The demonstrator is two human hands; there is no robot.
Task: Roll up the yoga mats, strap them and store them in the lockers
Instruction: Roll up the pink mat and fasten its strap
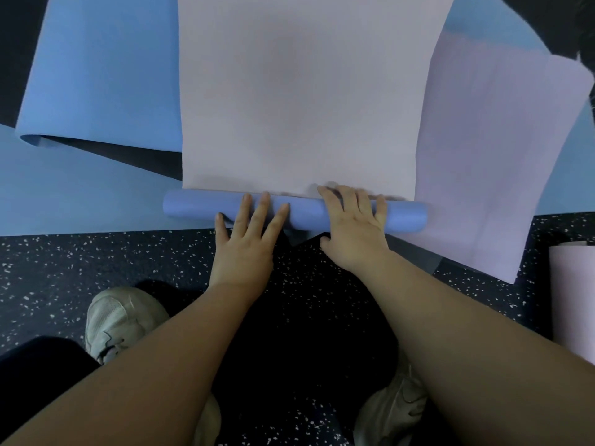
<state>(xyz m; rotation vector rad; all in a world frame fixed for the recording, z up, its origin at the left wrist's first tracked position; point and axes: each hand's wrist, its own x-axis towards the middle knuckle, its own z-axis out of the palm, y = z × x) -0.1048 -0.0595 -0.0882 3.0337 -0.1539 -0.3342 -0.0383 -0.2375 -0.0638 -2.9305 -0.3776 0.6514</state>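
The pink mat [299, 91] is laid flat on the floor [96, 259], its near end rolled up [199, 207]. That roll is pressed by the left hand [248, 239] and right hand [354, 226], fingers straight, nothing gripped.

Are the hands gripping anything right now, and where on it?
Nothing is gripped. Both the left hand and right hand press flat, fingers straight, on the rolled part of the mat, near its middle.
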